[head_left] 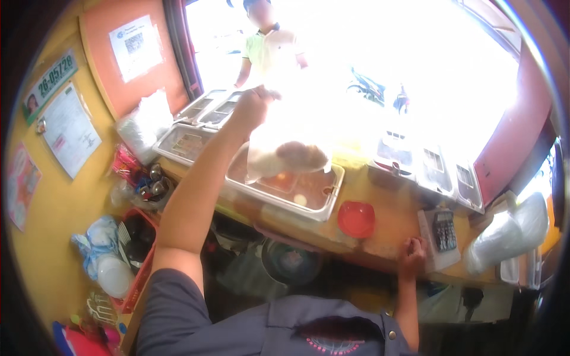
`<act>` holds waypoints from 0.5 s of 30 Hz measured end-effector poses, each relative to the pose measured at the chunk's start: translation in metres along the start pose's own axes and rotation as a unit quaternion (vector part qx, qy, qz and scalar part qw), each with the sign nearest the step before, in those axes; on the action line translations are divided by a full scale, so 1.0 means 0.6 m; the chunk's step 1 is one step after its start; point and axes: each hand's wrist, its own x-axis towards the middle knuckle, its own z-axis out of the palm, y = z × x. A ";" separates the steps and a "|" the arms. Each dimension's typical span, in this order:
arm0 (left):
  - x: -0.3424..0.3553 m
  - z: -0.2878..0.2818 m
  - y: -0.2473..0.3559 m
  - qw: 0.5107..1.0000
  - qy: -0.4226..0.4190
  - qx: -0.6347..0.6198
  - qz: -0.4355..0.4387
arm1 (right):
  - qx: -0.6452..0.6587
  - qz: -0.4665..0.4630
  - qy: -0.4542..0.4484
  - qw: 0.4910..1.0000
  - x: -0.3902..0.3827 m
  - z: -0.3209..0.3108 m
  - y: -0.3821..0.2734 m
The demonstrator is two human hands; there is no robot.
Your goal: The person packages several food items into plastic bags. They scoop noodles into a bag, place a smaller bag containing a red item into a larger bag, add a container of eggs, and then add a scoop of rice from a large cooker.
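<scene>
Grey shirt collar (332,329) fills the near edge; beyond it the right hand (411,252) rests with fingers curled on the counter (392,228), gripping nothing, just beside a calculator (444,230). Raised well ahead, the left hand (252,107) pinches the top of a clear plastic bag (285,155) with food inside, hanging over a steel tray (323,204) below it. If that pinch slips, the bag may drop into the tray and splash; its swing might also clip the red bowl (356,218).

A street food stall: steel food trays (285,193) on a serving counter (380,228), calculator (444,230)
</scene>
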 end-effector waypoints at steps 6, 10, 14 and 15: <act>0.186 -0.129 0.038 0.988 0.145 0.024 -0.042 | -0.026 0.020 0.026 0.999 -0.001 0.011 0.001; 0.312 -0.200 -0.067 0.951 0.190 0.243 0.023 | -0.075 0.020 0.019 0.997 -0.003 0.011 0.014; 0.380 -0.214 -0.226 0.904 0.202 0.374 0.036 | -0.097 0.023 0.035 0.994 0.002 0.010 0.007; 0.393 -0.266 -0.271 0.904 0.168 0.393 0.025 | -0.064 0.010 0.033 0.997 0.007 0.020 -0.005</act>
